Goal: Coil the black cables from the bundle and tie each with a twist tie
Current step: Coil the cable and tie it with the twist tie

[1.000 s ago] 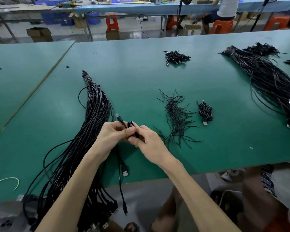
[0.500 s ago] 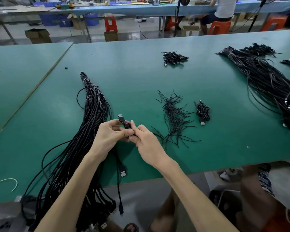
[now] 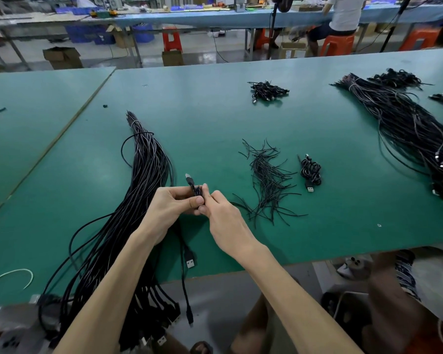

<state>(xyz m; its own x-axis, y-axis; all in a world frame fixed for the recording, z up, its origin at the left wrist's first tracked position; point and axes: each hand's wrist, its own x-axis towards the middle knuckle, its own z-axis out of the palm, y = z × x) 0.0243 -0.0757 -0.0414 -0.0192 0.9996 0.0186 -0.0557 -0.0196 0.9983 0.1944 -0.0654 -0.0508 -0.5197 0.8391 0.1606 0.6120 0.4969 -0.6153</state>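
Two hands pinch one small coiled cable point(image 3: 196, 190) above the green table point(image 3: 215, 118). Left hand point(image 3: 173, 204) and right hand point(image 3: 221, 213) fingers squeeze it tight. Twist ties point(image 3: 267, 180) lie nearby.

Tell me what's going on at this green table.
A person at the green table is working through black cables by hand. The left hand and right hand both pinch one black cable gathered into a small bunch, with a plug poking up. Whether a tie is on it yet can't be seen. The uncoiled bundle lies to the left, loose twist ties lie to the right, and one finished coil sits just beyond them.
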